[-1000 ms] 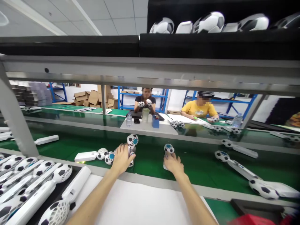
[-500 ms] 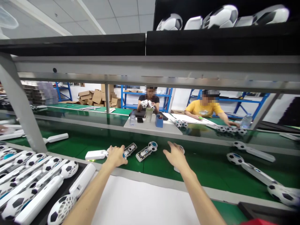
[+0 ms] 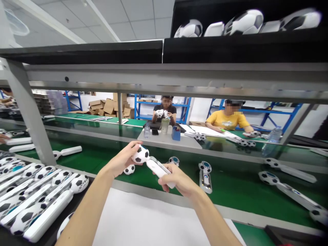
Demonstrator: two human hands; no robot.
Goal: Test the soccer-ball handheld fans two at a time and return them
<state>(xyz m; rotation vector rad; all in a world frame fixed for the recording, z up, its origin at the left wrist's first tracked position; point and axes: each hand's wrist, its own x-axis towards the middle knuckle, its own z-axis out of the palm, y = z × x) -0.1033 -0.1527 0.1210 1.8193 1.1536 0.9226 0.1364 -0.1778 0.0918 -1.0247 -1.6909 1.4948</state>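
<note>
Right grip (image 3: 179,181) hides the handle end of the fan (image 3: 155,165) (shelf fans (image 3: 304,18) blurred).

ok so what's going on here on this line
A person at a green conveyor belt holds one football-headed unit above it with both hands: the left hand grips the ball head, the right hand the white handle. An open unit and a loose ball lie on the belt, and rows of the same units sit at the left. Across the belt a person in black and a person in yellow sit handling similar parts.
</note>
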